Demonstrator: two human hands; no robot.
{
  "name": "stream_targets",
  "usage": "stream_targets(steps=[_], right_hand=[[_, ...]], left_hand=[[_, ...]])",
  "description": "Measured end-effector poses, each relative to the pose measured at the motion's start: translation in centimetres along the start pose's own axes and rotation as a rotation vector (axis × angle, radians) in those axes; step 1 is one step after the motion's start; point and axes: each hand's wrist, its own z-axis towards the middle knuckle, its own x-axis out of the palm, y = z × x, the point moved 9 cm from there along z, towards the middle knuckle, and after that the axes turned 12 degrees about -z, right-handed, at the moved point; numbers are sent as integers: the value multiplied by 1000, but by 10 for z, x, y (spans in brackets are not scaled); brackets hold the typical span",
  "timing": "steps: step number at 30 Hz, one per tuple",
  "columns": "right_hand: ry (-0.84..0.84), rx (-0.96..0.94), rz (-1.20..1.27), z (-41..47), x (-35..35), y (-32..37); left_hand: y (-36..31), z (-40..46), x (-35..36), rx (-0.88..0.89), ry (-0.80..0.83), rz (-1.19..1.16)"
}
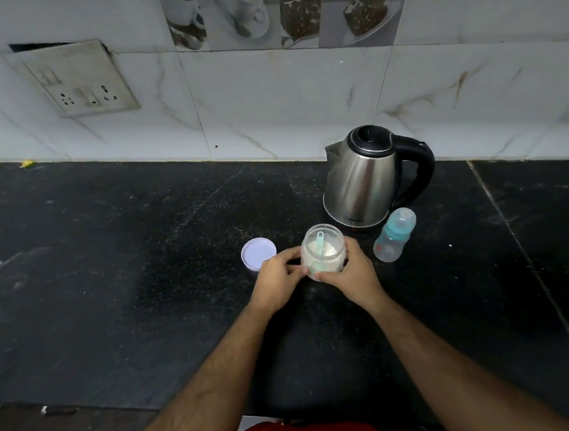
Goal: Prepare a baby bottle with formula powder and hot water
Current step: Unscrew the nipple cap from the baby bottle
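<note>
A black stone counter (110,282) meets a marble-tiled wall (283,95) holding a socket panel (82,83).

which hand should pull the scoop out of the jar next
Probably the right hand: the bottle the powder must reach stands on its side. The left hand can hold the jar; the scoop stands in its open mouth.

Lid (258,253) left of jar (323,251), bottle (395,235) right, kettle (365,177) behind
</note>
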Motion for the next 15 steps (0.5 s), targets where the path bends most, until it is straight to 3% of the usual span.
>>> stream_targets(steps=[9,15], right_hand=[[26,-136,-8,-2,8,58],[48,-144,-11,1,14,61]], left_hand=[[6,1,-30,-57,-86,-20],[7,1,-39,-65,-111,6]])
